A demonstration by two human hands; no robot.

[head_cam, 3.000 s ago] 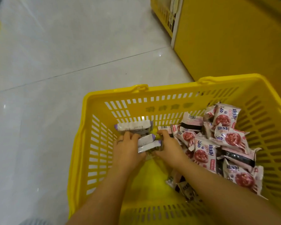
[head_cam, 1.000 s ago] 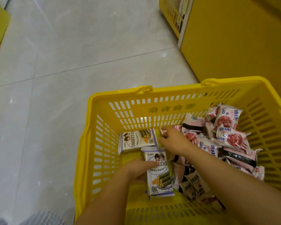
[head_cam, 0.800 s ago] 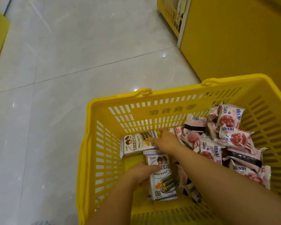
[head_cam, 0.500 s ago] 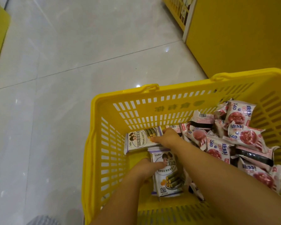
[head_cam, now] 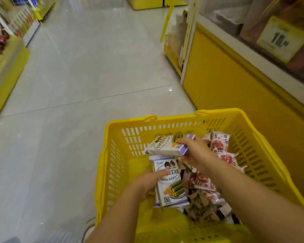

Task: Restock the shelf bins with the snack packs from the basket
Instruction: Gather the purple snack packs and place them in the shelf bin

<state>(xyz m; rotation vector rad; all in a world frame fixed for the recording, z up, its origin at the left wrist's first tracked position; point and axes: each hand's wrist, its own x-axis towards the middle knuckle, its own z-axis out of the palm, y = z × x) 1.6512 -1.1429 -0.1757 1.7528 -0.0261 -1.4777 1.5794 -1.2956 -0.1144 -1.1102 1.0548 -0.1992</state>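
1. A yellow plastic basket [head_cam: 116, 155], rectangular with rounded corners and slotted walls, sits at 5 o'clock in the view on a glossy pale tiled floor [head_cam: 77, 76].
2. The right hand [head_cam: 195, 155] is clamped on the upper pack [head_cam: 165, 146]. Its thumb lies over the top and its fingers curl under the purple end. This flat white rectangular wrapper, smooth and slightly shiny, is raised over the basket's 12 o'clock wall and tilted, with its long side running 9 to 3 o'clock.
3. The left hand [head_cam: 147, 183] grips the lower pack [head_cam: 170, 183] by its 9 o'clock edge. The thumb presses on the printed face and the other fingers are hidden beneath. This pack is a white and purple film wrapper printed with green rolls. It lies lengthwise from 12 to 6 o'clock in the middle of the basket, its top end just under the upper pack.
4. Puffy pink packs [head_cam: 219, 146] with crimped ends and red prints are heaped along the basket's 3 o'clock side. Some lie beneath the right forearm.
5. At 2 o'clock of the basket stands a shelf unit [head_cam: 226, 85] with a flat yellow panel and a white edge. Blurred goods and a yellow price card [head_cam: 279, 39] sit above it.
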